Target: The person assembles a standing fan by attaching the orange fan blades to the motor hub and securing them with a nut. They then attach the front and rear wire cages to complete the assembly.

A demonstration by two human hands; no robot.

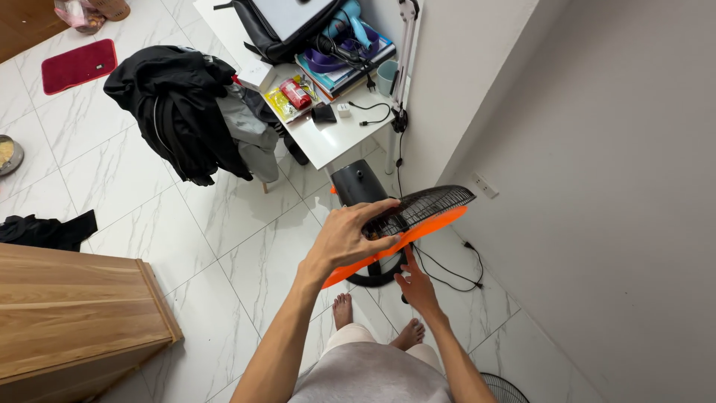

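At the far left edge a metal bowl (pixel 9 154) with something yellowish inside is seen on the tiled floor (pixel 224 239). On the white desk (pixel 335 138) at the far side, a grey mug (pixel 386 76) is placed beside a stack of books (pixel 347 71); what is in the mug cannot be told. The fan (pixel 406 224), with black grille and orange rim, is standing near the wall on the right. Its grille top is covered by the left hand (pixel 350 235), the fingers spread wide and laid flat over the wires. The orange rim is touched from below by the right hand (pixel 416 287), its fingers loosely open. A yellow packet (pixel 280 103) and a red packet (pixel 297 94) are lying on the desk near its left edge.
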